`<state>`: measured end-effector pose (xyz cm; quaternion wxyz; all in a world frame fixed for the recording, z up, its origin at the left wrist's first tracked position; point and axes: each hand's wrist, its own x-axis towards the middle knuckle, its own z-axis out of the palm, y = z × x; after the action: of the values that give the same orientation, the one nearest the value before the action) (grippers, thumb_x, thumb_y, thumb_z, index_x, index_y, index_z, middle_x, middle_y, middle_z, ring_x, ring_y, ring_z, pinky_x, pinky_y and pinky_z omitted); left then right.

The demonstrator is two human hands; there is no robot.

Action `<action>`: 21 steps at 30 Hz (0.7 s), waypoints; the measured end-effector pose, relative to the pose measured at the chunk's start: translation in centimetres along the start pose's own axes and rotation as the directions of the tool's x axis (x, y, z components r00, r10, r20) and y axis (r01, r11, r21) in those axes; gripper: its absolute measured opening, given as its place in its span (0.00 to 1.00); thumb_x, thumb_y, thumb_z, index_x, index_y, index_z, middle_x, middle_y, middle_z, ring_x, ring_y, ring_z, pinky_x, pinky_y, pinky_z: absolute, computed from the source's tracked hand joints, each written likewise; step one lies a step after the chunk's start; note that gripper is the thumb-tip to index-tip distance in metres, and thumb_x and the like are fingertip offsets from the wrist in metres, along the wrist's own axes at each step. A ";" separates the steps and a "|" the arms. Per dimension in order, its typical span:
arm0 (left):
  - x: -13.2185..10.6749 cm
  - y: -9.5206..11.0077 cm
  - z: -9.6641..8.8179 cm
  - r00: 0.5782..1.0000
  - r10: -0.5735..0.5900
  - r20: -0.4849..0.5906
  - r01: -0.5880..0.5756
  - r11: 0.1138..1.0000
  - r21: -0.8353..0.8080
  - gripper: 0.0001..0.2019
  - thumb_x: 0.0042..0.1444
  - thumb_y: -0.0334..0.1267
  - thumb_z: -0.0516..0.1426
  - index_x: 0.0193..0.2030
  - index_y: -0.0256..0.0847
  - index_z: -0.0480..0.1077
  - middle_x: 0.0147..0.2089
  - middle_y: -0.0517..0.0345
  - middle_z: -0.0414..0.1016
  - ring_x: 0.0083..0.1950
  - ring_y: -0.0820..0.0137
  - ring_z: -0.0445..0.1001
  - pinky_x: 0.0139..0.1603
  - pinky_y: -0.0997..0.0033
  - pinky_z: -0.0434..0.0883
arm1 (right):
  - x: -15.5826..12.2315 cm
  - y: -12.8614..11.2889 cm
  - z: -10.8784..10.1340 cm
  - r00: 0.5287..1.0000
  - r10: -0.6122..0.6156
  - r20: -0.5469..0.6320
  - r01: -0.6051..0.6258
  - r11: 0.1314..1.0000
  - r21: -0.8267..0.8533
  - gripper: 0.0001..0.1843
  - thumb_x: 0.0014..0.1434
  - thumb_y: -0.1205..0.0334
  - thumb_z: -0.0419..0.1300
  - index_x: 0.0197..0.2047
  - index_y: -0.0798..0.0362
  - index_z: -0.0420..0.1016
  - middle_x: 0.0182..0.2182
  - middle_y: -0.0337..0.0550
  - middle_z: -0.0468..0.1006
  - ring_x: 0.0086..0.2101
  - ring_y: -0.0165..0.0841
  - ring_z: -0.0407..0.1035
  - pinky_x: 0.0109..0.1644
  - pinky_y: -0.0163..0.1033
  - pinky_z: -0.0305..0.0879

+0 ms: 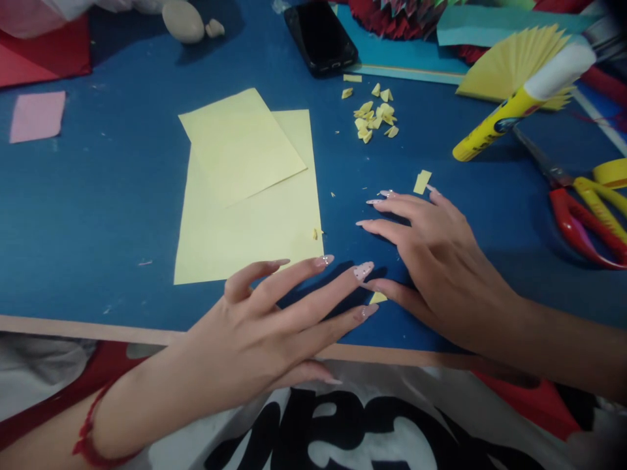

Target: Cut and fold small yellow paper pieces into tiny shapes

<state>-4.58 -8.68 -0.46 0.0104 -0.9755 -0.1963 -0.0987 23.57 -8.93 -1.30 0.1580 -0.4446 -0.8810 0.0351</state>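
Observation:
My left hand (274,320) is stretched over the front edge of the blue table, fingers apart, with nothing in it. Beside it, my right hand (443,264) rests on the table with its fingers spread. A small yellow paper piece (378,297) lies by the right thumb and the left fingertips. Another yellow paper strip (422,182) is at the right little finger. Two pale yellow sheets lie left of centre: a smaller sheet (245,147) askew on a larger sheet (245,241). Beyond my hands is a loose pile of small folded yellow paper pieces (375,117).
A yellow glue stick (494,127) and scissors (582,209) with red and yellow handles lie at the right. A pleated yellow paper fan (509,62) is behind them. A black phone (321,36) lies at the back. Pink paper (38,116) and a stone-like object (183,21) are left.

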 end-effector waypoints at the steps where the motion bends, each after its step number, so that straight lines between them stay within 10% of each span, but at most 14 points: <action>1: 0.1 0.2 0.1 1.000 -0.004 -0.003 0.004 1.000 0.004 0.28 0.78 0.57 0.49 0.78 0.51 0.63 0.81 0.58 0.60 0.75 0.52 0.60 0.66 0.50 0.61 | 0.0 0.0 -0.1 1.000 -0.012 -0.002 0.012 1.000 -0.015 0.24 0.78 0.53 0.55 0.68 0.61 0.65 0.67 0.72 0.72 0.71 0.63 0.63 0.73 0.79 0.53; 11: 1.6 1.1 1.3 1.000 -0.011 -0.014 0.012 1.000 0.018 0.32 0.75 0.62 0.51 0.79 0.50 0.62 0.83 0.63 0.54 0.83 0.55 0.53 0.74 0.52 0.62 | -0.5 0.3 0.7 0.991 0.129 -0.035 -0.125 0.988 0.095 0.34 0.79 0.42 0.46 0.74 0.60 0.60 0.71 0.67 0.67 0.74 0.56 0.59 0.76 0.71 0.57; 16: 2.6 -0.4 0.7 0.999 0.005 0.046 0.002 0.988 -0.156 0.50 0.53 0.67 0.71 0.78 0.51 0.63 0.85 0.46 0.50 0.83 0.35 0.51 0.74 0.31 0.64 | -0.5 0.5 0.7 0.991 0.127 -0.040 -0.119 0.979 0.167 0.41 0.75 0.38 0.54 0.76 0.62 0.57 0.72 0.69 0.66 0.74 0.58 0.57 0.76 0.72 0.56; 21: 3.5 -1.7 0.3 0.997 -0.003 0.071 0.021 0.965 -0.263 0.37 0.63 0.63 0.66 0.75 0.59 0.66 0.85 0.50 0.46 0.85 0.29 0.40 0.74 0.15 0.52 | -0.7 0.6 0.3 0.981 0.182 -0.074 -0.157 0.953 0.259 0.39 0.75 0.42 0.57 0.76 0.58 0.54 0.73 0.66 0.64 0.74 0.59 0.57 0.77 0.69 0.57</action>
<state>-1.97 -5.74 -0.11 -0.1267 -0.9699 -0.1876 -0.0895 24.32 -9.12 -1.84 0.2523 -0.4960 -0.8193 0.1383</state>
